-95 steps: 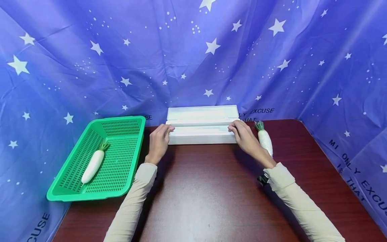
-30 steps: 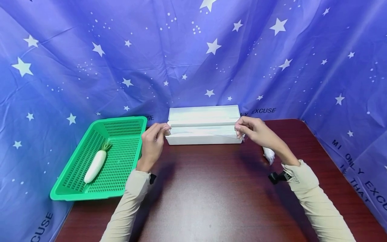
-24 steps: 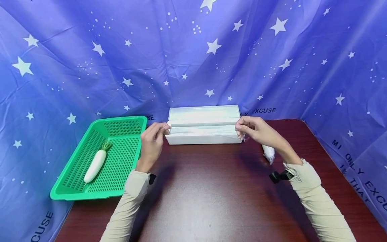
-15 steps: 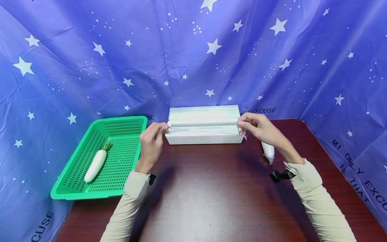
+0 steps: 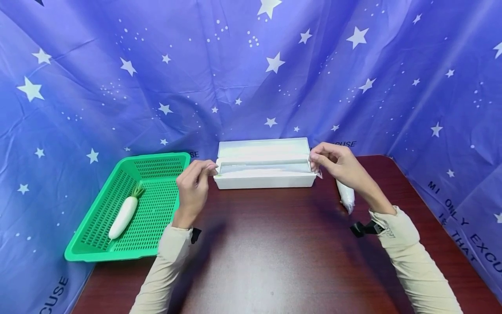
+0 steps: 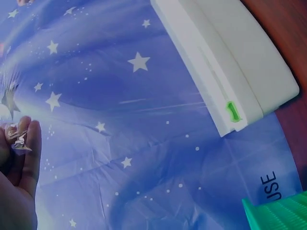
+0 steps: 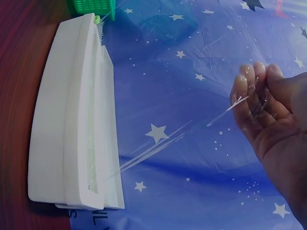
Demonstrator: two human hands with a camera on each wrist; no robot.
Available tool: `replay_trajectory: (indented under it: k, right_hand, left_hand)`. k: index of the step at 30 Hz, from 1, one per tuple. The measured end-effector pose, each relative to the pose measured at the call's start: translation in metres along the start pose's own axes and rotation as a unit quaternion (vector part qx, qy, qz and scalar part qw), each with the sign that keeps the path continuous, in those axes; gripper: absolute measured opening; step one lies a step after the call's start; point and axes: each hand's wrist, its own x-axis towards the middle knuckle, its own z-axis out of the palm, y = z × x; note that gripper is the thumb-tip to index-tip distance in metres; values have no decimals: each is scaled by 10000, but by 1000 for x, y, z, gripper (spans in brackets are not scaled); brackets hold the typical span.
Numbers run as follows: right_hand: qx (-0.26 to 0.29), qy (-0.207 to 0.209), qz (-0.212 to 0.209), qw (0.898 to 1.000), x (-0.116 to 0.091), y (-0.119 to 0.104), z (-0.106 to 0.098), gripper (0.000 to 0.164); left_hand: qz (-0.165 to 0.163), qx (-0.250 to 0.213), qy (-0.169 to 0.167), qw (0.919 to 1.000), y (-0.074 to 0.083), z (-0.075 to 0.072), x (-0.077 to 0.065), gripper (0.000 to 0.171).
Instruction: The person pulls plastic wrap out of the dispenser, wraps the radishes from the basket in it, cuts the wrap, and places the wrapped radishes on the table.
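A long white cling film dispenser (image 5: 266, 181) stands at the back of the table with its lid (image 5: 262, 147) raised. Clear cling film (image 7: 153, 151) stretches out of it, up to both hands. The left hand (image 5: 192, 187) pinches the film's left corner between thumb and fingers, just off the dispenser's left end; in the left wrist view, crumpled film shows at the left hand's (image 6: 24, 158) fingertips. Beyond the right end, the right hand (image 5: 339, 168) pinches the other corner. In the right wrist view, film creases run to the right hand's (image 7: 268, 115) fingers.
A green plastic basket (image 5: 182, 192) on the left holds a white radish (image 5: 123, 217) with a leafy top. Another radish (image 5: 346, 196), which looks film-wrapped, lies partly behind the right hand. A blue starry cloth (image 5: 251, 78) hangs behind the brown table (image 5: 255, 248).
Both hands have drawn away from the dispenser's front opening and moved farther apart, stretching film out with them. Lately the right hand has shifted slightly up and right, the left slightly left.
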Motion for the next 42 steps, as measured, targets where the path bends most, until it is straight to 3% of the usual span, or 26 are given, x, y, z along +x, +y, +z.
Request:
replay_trajectory:
  k: [3, 5, 7, 9, 10, 12, 15, 17, 18, 20, 22, 24, 28, 36, 42]
  right_hand:
    - [75, -537, 136, 9984, 0, 0, -3, 12]
    - [176, -1067, 240, 9938, 1, 2, -6, 14]
    - [295, -1671, 364, 9848, 1, 6, -8, 15]
    - [448, -2333, 487, 9701, 2, 10, -9, 15]
    - [553, -2666, 585, 9604, 2, 14, -8, 15]
    - [690, -3270, 786, 9392, 0, 20, -4, 15]
    - [759, -3965, 1150, 9076, -5, 30, 8, 15]
    - [737, -4228, 1396, 8924, -9, 38, 18, 15]
    - [733, -4322, 1563, 8851, -12, 42, 23, 15]
    - [697, -4446, 1873, 8732, -17, 51, 33, 16]
    - [687, -4490, 2155, 8644, -22, 59, 42, 16]
    - [657, -4485, 2362, 8595, -26, 65, 50, 16]
    - [601, -4450, 2481, 8584, -29, 70, 57, 16]
    - [499, -4274, 2584, 8649, -33, 75, 65, 15]
    - [260, -4294, 2518, 8669, -34, 76, 69, 16]
  left_hand:
    - [-117, -126, -176, 9997, 3, -3, 0, 12]
    - [-215, -256, -466, 9984, 4, -7, 1, 12]
    - [-395, -451, -906, 9941, 5, -11, 1, 11]
    - [-750, -722, -1578, 9820, 6, -15, 0, 10]
    - [-974, -823, -1965, 9722, 6, -18, -1, 9]
    - [-1483, -967, -2853, 9420, 6, -21, -5, 9]
    - [-2092, -973, -4116, 8817, 5, -21, -13, 10]
    - [-2308, -902, -4771, 8432, 4, -17, -20, 11]
    - [-2374, -868, -5009, 8278, 2, -14, -25, 10]
    - [-2452, -789, -5333, 8058, 0, -9, -35, 11]
    - [-2476, -687, -5550, 7912, -4, -5, -45, 12]
    - [-2541, -647, -5639, 7831, -7, -3, -54, 13]
    - [-2562, -630, -5725, 7763, -13, -1, -64, 14]
    - [-2718, -627, -5757, 7686, -20, 3, -75, 17]
    - [-2630, -531, -5767, 7716, -24, 8, -84, 16]
